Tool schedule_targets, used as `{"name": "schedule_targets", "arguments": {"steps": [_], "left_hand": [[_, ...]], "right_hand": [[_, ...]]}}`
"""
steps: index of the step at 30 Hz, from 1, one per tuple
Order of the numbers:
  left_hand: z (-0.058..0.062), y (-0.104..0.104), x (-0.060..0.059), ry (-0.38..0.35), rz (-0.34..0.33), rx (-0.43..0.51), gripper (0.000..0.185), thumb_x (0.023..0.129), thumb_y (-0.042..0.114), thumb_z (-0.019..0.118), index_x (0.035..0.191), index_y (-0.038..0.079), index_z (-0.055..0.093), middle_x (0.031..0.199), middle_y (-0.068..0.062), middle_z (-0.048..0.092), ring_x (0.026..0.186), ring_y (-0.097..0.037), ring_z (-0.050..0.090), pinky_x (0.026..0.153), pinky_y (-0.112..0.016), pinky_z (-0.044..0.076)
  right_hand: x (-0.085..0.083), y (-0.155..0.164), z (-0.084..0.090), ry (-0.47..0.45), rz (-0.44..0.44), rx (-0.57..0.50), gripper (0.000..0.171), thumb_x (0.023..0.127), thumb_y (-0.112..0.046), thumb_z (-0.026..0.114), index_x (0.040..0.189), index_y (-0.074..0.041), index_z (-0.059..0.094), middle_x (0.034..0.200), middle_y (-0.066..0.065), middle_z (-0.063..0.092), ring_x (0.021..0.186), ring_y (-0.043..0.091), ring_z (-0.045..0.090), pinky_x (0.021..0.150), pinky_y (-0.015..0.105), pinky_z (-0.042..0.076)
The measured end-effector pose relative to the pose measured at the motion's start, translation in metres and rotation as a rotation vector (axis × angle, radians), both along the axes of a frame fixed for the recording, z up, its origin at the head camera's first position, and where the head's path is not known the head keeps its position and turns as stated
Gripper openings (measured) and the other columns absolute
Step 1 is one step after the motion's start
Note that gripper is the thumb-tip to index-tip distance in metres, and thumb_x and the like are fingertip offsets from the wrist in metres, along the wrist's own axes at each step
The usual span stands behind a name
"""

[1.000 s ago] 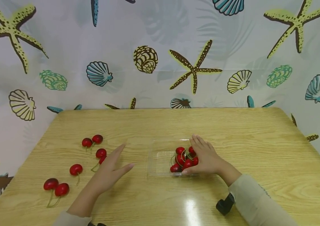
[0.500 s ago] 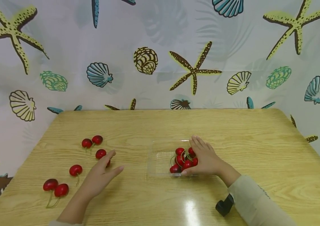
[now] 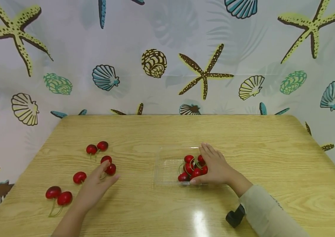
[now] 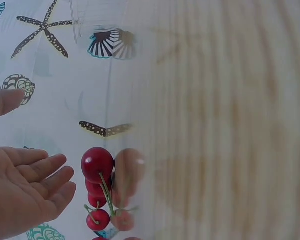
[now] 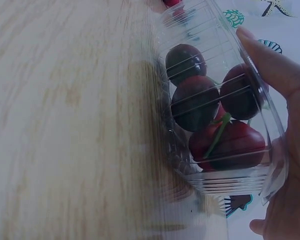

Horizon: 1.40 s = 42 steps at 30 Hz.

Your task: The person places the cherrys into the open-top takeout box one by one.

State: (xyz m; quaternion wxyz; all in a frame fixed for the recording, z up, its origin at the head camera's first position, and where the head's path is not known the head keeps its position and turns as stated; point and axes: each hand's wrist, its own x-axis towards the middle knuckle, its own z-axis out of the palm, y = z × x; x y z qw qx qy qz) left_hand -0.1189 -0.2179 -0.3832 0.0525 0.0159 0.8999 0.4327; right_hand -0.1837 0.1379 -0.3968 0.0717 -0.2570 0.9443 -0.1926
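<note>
Loose cherries [image 3: 59, 196] are lying on the bench [image 3: 274, 154] at far left. My left hand [image 3: 94, 187] is hovering flat-fingered, holding nothing, fingertips just beside a cherry pair [image 3: 109, 165]. My right hand [image 3: 215, 168] is gripping the clear plastic tray [image 3: 167, 166] of cherries at centre.

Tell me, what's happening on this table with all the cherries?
A person sits at a light wooden table handling red cherries with green stems. The right hand holds the side of a clear plastic tray that has a cluster of cherries in it. The left hand, fingers open, reaches toward a pair of loose cherries lying on the table to the tray's left. More loose cherries lie scattered beyond it, none yet picked up.
</note>
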Motion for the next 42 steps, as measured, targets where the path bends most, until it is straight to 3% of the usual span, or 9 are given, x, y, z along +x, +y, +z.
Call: {"name": "schedule_targets", "arguments": {"steps": [6, 14, 25, 36, 42], "left_hand": [[0.001, -0.006, 0.0, -0.106, 0.052, 0.022, 0.083, 0.083, 0.052, 0.044, 0.137, -0.002, 0.012, 0.138, -0.024, 0.017, 0.123, -0.041, 0.017, 0.092, -0.055, 0.02], [0.0, -0.015, -0.003, -0.223, 0.103, 0.068, 0.073, 0.089, 0.047, 0.035, 0.137, -0.003, 0.011, 0.139, -0.022, 0.016, 0.125, -0.039, 0.012, 0.094, -0.052, 0.018], [-0.005, -0.021, -0.005, -0.264, 0.08, 0.165, 0.069, 0.092, 0.038, 0.036, 0.136, -0.005, 0.006, 0.139, -0.025, 0.008, 0.125, -0.039, 0.007, 0.096, -0.052, 0.013], [-0.013, -0.025, -0.01, -0.271, 0.049, 0.076, 0.071, 0.09, 0.036, 0.04, 0.135, -0.008, 0.006, 0.136, -0.029, 0.012, 0.124, -0.043, 0.008, 0.095, -0.053, 0.012], [-0.017, -0.025, -0.012, -0.25, 0.038, 0.039, 0.065, 0.09, 0.027, 0.042, 0.135, -0.008, 0.009, 0.136, -0.029, 0.014, 0.123, -0.043, 0.009, 0.095, -0.053, 0.013]], "right_hand": [[0.0, 0.0, 0.0, -0.003, -0.004, -0.002, 0.113, 0.061, -0.068, 0.057, 0.137, 0.003, 0.011, 0.143, 0.014, 0.004, 0.129, 0.027, 0.0, 0.097, 0.052, 0.005], [0.0, -0.001, -0.001, -0.002, -0.001, 0.005, 0.113, 0.061, -0.069, 0.056, 0.137, 0.002, 0.011, 0.143, 0.014, 0.004, 0.129, 0.027, -0.001, 0.098, 0.051, 0.005], [0.001, -0.001, 0.0, -0.011, -0.003, -0.003, 0.114, 0.061, -0.068, 0.057, 0.137, 0.002, 0.009, 0.143, 0.013, 0.003, 0.129, 0.026, -0.001, 0.098, 0.051, 0.005], [0.001, -0.001, -0.002, -0.009, -0.005, -0.008, 0.114, 0.061, -0.067, 0.058, 0.137, 0.002, 0.01, 0.143, 0.014, 0.003, 0.129, 0.026, -0.001, 0.098, 0.05, 0.005], [0.001, 0.0, -0.001, -0.011, -0.005, -0.009, 0.114, 0.061, -0.068, 0.058, 0.137, 0.002, 0.009, 0.143, 0.014, 0.004, 0.129, 0.026, -0.001, 0.098, 0.05, 0.005]]}}
